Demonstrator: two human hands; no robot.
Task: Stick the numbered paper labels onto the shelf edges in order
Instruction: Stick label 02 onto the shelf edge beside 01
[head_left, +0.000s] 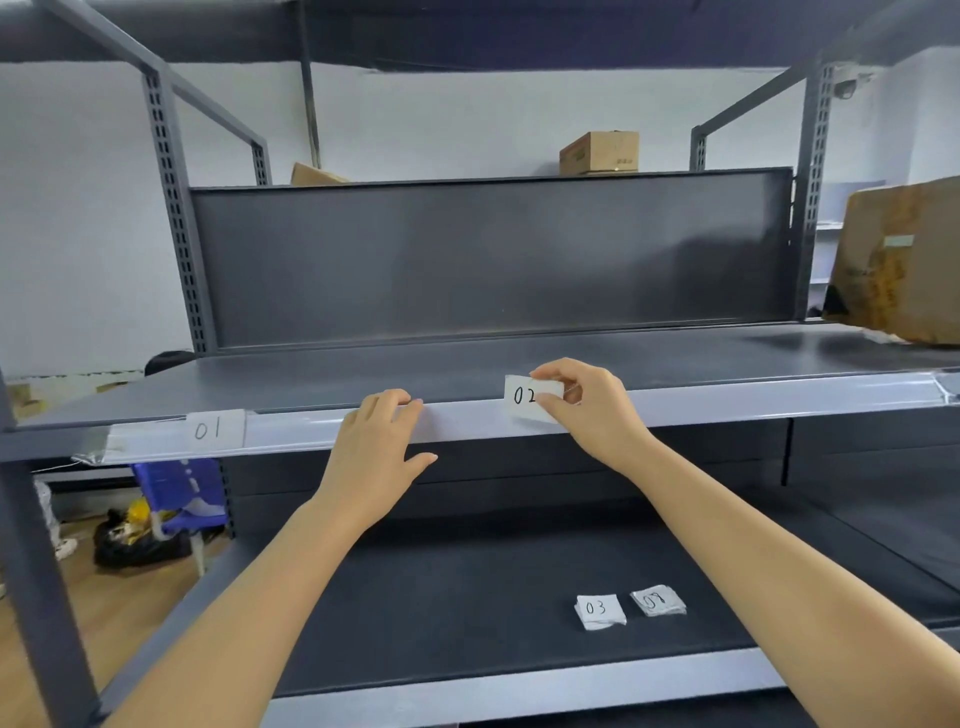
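Shelving unit (493, 260): dark grey metal, with slotted uprights and a back panel.
Upper shelf edge (727, 400): pale strip along the front of the shelf at hand height.
Lower shelf (441, 597): dark surface below, carrying two small label stacks.
Left hand (371, 447): rests on the upper shelf edge, fingers (400, 402) laid fairly straight over its top, gripping nothing.
Right hand (587, 410): fingers pinching label 02 at its right end.
Label 01 (213, 430): stuck on the strip, left of both hands.
Label 02 (524, 399): held against the strip, its top above the edge.
Stack 03 (598, 610): on the lower shelf, just beside another stack (658, 601) with an unclear number.
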